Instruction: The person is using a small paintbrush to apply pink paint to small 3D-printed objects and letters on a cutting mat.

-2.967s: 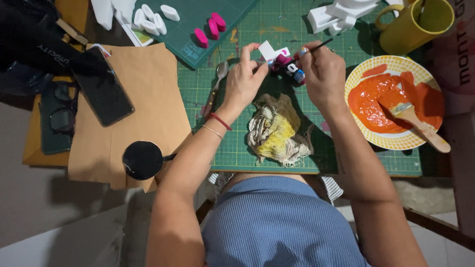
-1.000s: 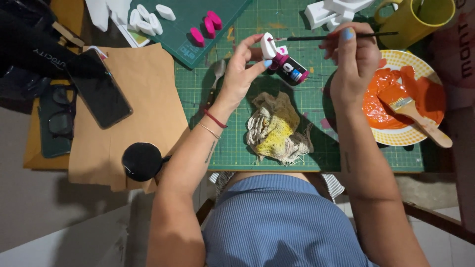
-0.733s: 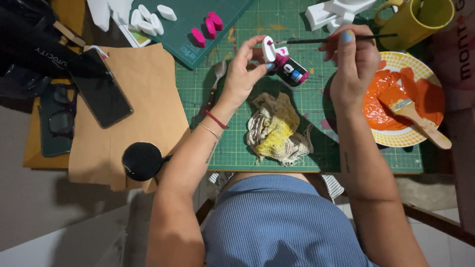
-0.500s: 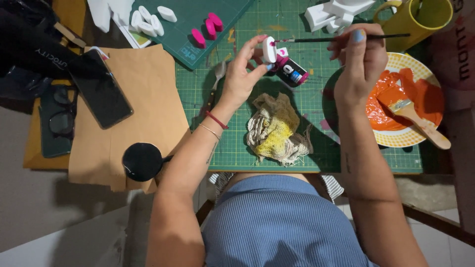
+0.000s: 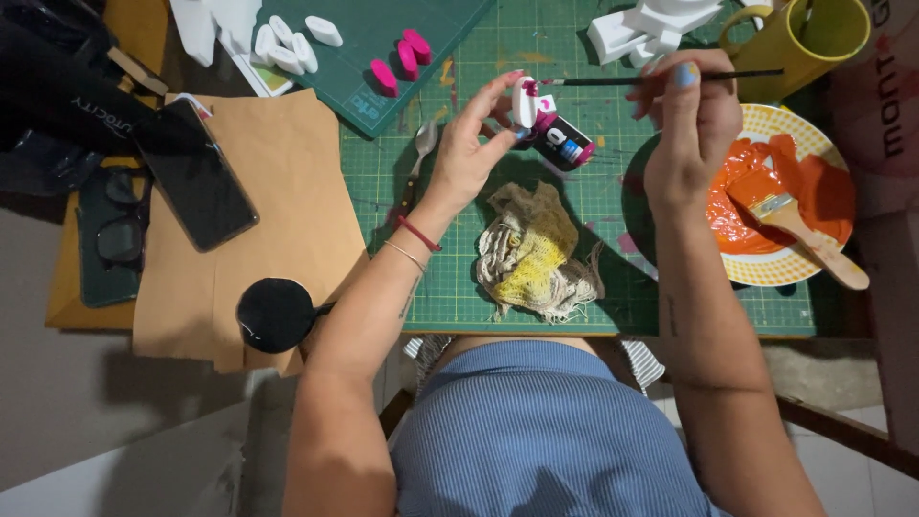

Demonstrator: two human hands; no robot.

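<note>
Small white piece [image 5: 524,101] pinched between the left hand [image 5: 469,158] thumb and fingertips, held up above the green cutting mat [image 5: 593,206]. Pink paint along its top edge. Thin brush [image 5: 661,78] lying level in the right hand [image 5: 691,134], gripped by thumb and fingers, tip pointing left and just meeting the piece. Little paint bottle [image 5: 563,144] with a pink neck lying on the mat right below the piece. Crumpled rag [image 5: 536,254], stained yellow, on the mat close to the body. Off to the right, plate [image 5: 766,278] smeared with orange paint, wide wooden-handled brush [image 5: 799,235] resting across it. Yellow mug [image 5: 814,38] at the top right corner. Further up, pink pieces [image 5: 402,62] and white pieces [image 5: 292,43] on a second mat. On the left of the bench, phone [image 5: 196,172] face up on brown paper [image 5: 278,220], glasses [image 5: 120,230] beside it.
</note>
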